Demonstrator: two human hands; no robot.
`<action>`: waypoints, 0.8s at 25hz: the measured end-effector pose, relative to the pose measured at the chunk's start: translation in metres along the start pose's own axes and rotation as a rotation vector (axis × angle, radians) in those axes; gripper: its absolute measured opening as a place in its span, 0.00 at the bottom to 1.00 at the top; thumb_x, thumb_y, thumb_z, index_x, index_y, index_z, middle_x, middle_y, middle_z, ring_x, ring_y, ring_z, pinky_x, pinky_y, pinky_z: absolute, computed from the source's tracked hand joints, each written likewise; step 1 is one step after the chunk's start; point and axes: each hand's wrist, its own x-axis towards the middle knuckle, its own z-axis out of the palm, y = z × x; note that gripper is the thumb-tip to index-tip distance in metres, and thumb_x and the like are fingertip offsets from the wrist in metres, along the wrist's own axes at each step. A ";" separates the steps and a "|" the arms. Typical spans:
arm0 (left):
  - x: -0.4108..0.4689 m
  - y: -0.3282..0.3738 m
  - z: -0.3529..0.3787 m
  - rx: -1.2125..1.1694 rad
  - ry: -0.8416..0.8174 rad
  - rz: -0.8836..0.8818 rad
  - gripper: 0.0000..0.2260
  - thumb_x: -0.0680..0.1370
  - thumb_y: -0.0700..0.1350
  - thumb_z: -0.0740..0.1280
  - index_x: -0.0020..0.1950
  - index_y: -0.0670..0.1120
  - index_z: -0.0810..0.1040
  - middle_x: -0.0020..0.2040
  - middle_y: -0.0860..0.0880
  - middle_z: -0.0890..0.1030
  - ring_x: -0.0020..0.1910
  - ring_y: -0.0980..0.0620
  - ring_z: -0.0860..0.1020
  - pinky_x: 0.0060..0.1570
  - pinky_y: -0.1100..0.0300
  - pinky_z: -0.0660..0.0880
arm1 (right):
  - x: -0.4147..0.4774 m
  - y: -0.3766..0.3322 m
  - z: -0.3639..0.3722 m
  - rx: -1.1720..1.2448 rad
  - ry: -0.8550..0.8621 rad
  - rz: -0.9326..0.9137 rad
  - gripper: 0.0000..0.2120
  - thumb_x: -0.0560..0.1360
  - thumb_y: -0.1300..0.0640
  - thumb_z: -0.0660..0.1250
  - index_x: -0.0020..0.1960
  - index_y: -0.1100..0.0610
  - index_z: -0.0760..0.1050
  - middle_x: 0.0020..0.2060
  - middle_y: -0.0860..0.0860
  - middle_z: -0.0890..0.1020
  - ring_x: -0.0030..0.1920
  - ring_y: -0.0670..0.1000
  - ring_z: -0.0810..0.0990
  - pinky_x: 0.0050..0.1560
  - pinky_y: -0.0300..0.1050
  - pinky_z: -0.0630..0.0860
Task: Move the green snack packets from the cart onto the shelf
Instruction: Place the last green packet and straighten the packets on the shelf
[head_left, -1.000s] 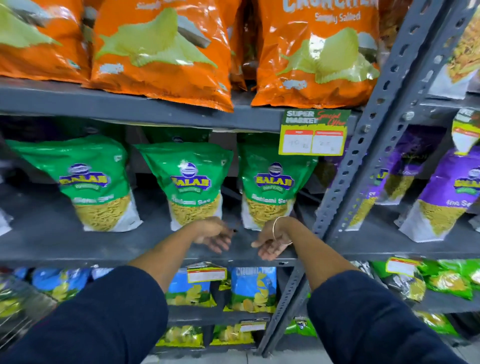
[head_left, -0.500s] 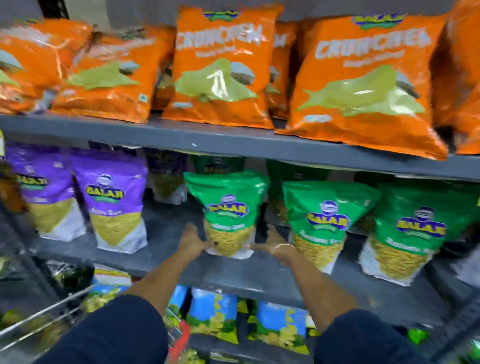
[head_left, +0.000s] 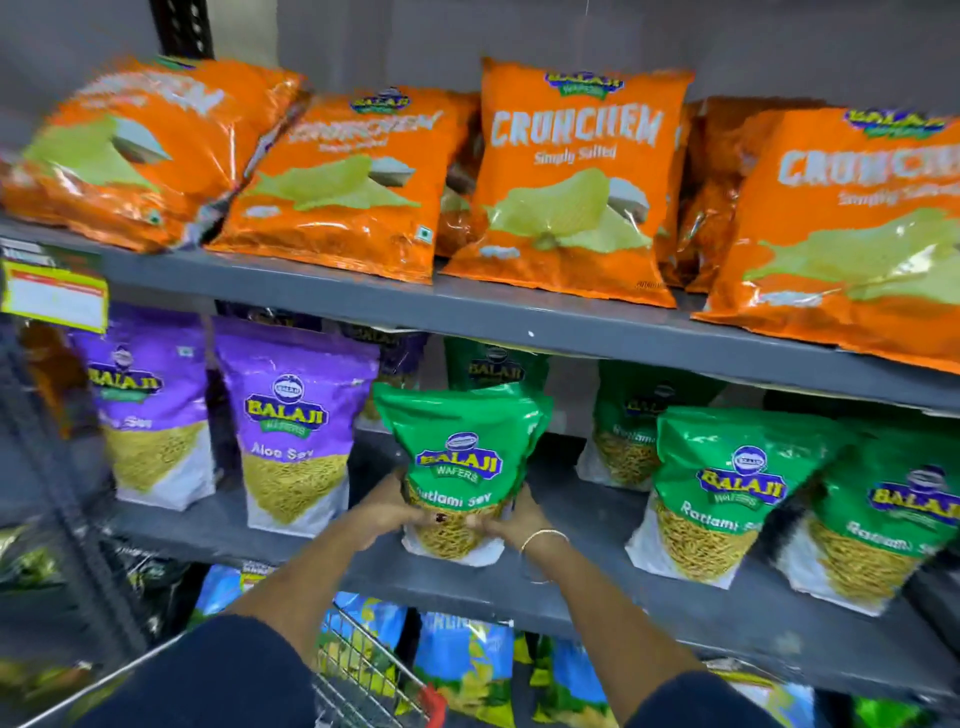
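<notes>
Hands meet at the lower half of one green snack packet (head_left: 460, 467), the left hand (head_left: 387, 512) on its left flank and the right hand (head_left: 511, 519) on its right, each grip clamped on the pouch where the clear window shows the sev. Holding it low and from both sides looks meant to keep the soft pouch upright and square to the front while its base settles on the middle shelf (head_left: 545, 584), near the front edge. I cannot tell whether the base bears fully on the shelf or is held just off it.

It stands just beside the purple Aloo Sev packet (head_left: 291, 441), so it marks the left end of the green run, where purple stock gives way to green. The labels all face outward, which suits a display.

Counted on the middle shelf: five green packets that I can make out, namely the held one, two more along the front edge to its right (head_left: 727, 488), the last cut off by the right border, and two set back behind. Purple packets: two plain at the front, with others behind, too dark to count. On the upper shelf (head_left: 519, 312), about five orange crisp bags (head_left: 571, 176) show.

The cart (head_left: 374, 670) shows only as a wire corner with a red tip at the bottom; its contents are out of sight, so how many packets remain cannot be judged.
</notes>
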 end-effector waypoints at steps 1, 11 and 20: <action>-0.003 0.000 -0.004 -0.005 0.014 -0.011 0.34 0.66 0.29 0.73 0.69 0.39 0.63 0.64 0.36 0.75 0.60 0.44 0.76 0.61 0.43 0.71 | -0.006 -0.017 0.003 0.114 0.007 -0.051 0.38 0.65 0.69 0.75 0.68 0.65 0.59 0.63 0.58 0.75 0.61 0.51 0.74 0.67 0.44 0.69; -0.010 0.002 -0.005 0.055 0.044 -0.053 0.37 0.66 0.35 0.75 0.71 0.42 0.61 0.65 0.41 0.75 0.64 0.43 0.72 0.64 0.48 0.70 | -0.010 -0.169 -0.002 -1.101 0.112 -0.402 0.10 0.74 0.52 0.67 0.52 0.54 0.81 0.53 0.54 0.83 0.55 0.58 0.80 0.54 0.49 0.73; -0.009 -0.022 -0.003 0.085 -0.005 -0.087 0.39 0.68 0.36 0.73 0.73 0.43 0.55 0.69 0.41 0.71 0.67 0.44 0.70 0.68 0.49 0.68 | -0.001 -0.065 -0.031 0.139 0.668 -0.210 0.33 0.73 0.37 0.58 0.66 0.62 0.67 0.61 0.59 0.76 0.61 0.57 0.73 0.61 0.50 0.69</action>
